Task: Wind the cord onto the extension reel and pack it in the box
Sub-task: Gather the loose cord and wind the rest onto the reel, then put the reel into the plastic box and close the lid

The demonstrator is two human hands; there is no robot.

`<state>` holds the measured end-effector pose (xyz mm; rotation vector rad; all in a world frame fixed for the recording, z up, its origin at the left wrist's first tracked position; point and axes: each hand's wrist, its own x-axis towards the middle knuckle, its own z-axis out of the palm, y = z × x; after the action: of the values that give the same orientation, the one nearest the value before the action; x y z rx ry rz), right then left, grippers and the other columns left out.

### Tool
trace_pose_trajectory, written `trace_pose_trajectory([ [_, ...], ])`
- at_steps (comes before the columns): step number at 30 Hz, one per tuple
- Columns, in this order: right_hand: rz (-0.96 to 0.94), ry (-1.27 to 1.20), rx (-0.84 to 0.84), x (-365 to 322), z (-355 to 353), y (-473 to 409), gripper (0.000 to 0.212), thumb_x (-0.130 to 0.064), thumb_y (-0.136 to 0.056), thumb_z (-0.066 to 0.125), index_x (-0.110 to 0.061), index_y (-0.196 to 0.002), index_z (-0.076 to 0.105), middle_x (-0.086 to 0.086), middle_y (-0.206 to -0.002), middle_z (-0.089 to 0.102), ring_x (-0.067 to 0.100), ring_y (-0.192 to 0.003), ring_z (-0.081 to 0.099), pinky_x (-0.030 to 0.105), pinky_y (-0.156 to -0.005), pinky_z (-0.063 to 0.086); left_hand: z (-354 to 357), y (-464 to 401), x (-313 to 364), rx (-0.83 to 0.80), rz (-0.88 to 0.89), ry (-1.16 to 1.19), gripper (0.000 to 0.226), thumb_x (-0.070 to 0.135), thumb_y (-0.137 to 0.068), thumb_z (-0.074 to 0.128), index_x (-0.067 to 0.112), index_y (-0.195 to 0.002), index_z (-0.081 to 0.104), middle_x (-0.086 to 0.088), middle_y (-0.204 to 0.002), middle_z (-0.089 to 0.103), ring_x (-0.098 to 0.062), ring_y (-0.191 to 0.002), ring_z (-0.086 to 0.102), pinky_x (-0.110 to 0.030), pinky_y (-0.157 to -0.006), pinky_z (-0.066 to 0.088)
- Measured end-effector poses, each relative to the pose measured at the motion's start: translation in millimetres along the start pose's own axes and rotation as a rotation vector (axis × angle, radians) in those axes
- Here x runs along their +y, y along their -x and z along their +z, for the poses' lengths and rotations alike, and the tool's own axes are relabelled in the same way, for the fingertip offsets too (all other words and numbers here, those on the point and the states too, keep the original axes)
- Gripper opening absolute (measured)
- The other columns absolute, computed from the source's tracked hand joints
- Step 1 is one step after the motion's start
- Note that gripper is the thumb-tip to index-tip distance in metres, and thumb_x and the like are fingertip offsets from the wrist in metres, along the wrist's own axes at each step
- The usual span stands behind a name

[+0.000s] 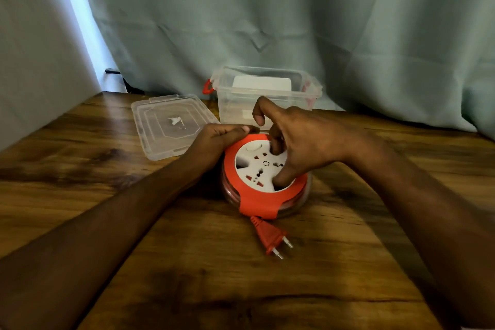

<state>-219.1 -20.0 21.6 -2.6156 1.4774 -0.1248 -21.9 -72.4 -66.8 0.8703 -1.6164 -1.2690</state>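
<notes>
A round extension reel (pixel 257 195) with an orange frame and a white socket face lies flat on the wooden table (pixel 187 262). Its orange two-pin plug (pixel 270 237) sticks out at the near side on a very short length of cord. My left hand (pixel 217 139) grips the reel's far left rim. My right hand (pixel 297 142) rests on the white face, thumb and a finger pressed into its recesses, index finger raised. A clear plastic box (pixel 267 94) with red latches stands open just behind the reel.
The box's clear lid (pixel 168 126) lies flat on the table to the left of the box. A grey-green curtain (pixel 294 21) hangs right behind the table. A white rectangular item shows through the box wall.
</notes>
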Motion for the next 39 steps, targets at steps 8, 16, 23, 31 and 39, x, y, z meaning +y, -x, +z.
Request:
trace_pose_trajectory([
  [8, 0.109, 0.049, -0.083, -13, -1, -1, 0.059, -0.057, -0.055, 0.094, -0.031, -0.096, 0.059, -0.014, -0.093, 0.062, 0.006, -0.083, 0.062, 0.021, -0.057, 0.050, 2, 3, 1, -0.020, 0.061, -0.133, 0.029, 0.024, -0.104, 0.054, 0.008, -0.100, 0.077, -0.012, -0.090, 0.080, -0.029, -0.080, 0.077, -0.030, -0.070, 0.063],
  [16, 0.237, -0.077, -0.423, -20, -18, 9, 0.045, -0.051, -0.065, 0.093, -0.028, -0.097, 0.071, -0.006, -0.091, 0.077, 0.013, -0.075, 0.075, 0.028, -0.059, 0.059, -2, 8, 10, -0.324, 0.232, -0.823, 0.036, 0.063, -0.098, 0.043, 0.042, -0.097, 0.073, 0.018, -0.085, 0.073, 0.001, -0.078, 0.070, -0.020, -0.071, 0.055],
  [23, 0.164, -0.210, -0.641, -30, -31, 19, 0.033, -0.035, -0.083, 0.084, -0.021, -0.111, 0.073, -0.003, -0.075, 0.078, 0.015, -0.053, 0.064, 0.022, -0.052, 0.047, 1, 15, 18, -0.539, 0.368, -0.874, 0.037, 0.051, -0.103, 0.049, 0.025, -0.109, 0.074, 0.007, -0.101, 0.075, -0.007, -0.085, 0.071, -0.033, -0.075, 0.058],
  [31, 0.437, -0.298, 0.826, 34, 3, -14, 0.042, -0.047, -0.087, 0.077, -0.028, -0.121, 0.059, -0.007, -0.115, 0.069, 0.014, -0.100, 0.067, 0.034, -0.085, 0.057, -20, -18, 22, 0.377, 0.559, -0.699, 0.035, 0.037, -0.100, 0.061, 0.026, -0.133, 0.068, 0.004, -0.124, 0.062, -0.010, -0.109, 0.060, -0.036, -0.092, 0.056],
  [39, 0.542, -0.922, 0.908, 65, 52, -28, 0.053, -0.031, -0.093, 0.074, -0.037, -0.138, 0.048, 0.002, -0.145, 0.054, 0.023, -0.121, 0.059, 0.048, -0.094, 0.060, -26, -30, 2, 0.325, 0.252, -0.754, 0.063, 0.046, -0.097, 0.063, 0.031, -0.154, 0.041, 0.003, -0.167, 0.029, -0.023, -0.150, 0.034, -0.045, -0.119, 0.037],
])
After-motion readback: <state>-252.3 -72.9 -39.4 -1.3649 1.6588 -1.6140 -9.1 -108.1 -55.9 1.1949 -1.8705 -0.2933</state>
